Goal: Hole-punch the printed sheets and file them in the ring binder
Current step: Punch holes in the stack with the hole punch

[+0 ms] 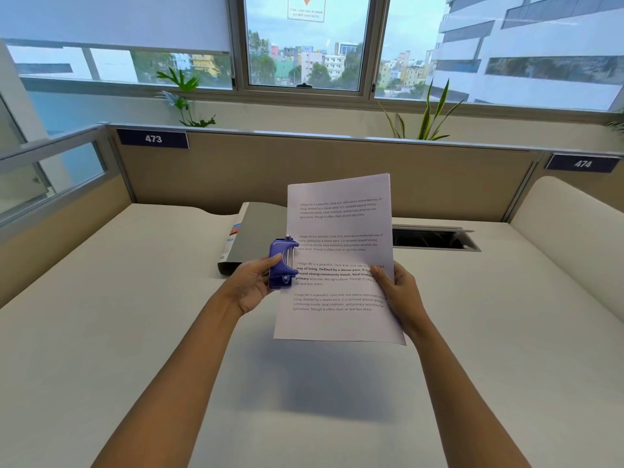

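I hold white printed sheets (339, 319) upright above the desk, several paragraphs of text facing me. My right hand (400, 295) grips their right edge, thumb on the front. My left hand (255, 287) is closed around a purple hole punch (282, 261), whose jaw sits over the middle of the sheets' left edge. Behind the punch a grey ring binder (256, 231) lies shut on the desk, its labelled spine to the left; the sheets hide its right part.
The white desk (135, 332) is walled by tan partitions labelled 473 (153, 139) and 474 (582, 163). An open cable slot (435, 238) sits at the back right. Plants and windows stand beyond the partition.
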`<state>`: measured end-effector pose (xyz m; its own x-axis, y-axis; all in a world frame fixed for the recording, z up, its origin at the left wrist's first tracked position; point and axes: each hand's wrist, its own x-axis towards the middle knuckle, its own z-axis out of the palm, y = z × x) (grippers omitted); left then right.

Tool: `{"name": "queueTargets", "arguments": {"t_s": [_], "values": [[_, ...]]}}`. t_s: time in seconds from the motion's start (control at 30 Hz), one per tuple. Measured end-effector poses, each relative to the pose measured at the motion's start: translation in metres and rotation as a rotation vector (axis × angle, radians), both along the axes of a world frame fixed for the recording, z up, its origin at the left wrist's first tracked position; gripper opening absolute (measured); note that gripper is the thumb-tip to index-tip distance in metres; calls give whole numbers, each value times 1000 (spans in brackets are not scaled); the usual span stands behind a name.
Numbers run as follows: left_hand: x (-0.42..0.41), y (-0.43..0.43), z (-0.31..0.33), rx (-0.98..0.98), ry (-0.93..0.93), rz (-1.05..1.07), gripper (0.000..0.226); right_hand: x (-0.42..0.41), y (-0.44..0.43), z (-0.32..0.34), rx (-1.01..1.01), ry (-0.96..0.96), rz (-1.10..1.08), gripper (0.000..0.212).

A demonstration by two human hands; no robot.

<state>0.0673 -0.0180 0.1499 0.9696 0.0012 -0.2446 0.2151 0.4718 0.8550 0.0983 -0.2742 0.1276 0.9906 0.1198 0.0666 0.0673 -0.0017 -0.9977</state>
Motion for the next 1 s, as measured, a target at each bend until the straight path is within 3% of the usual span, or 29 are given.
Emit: {"name": "queueTargets", "arguments": {"t_s": [0.23,0.73,1.0], "values": [[2,-2,1,28,-15,3,18,0,0,3,-16,-1,15,23],[2,2,4,-8,3,34,29,1,4,4,-34,-34,21,10],[-1,1,5,12,-8,8,18,4,2,3,-44,-40,-1,19]]}}
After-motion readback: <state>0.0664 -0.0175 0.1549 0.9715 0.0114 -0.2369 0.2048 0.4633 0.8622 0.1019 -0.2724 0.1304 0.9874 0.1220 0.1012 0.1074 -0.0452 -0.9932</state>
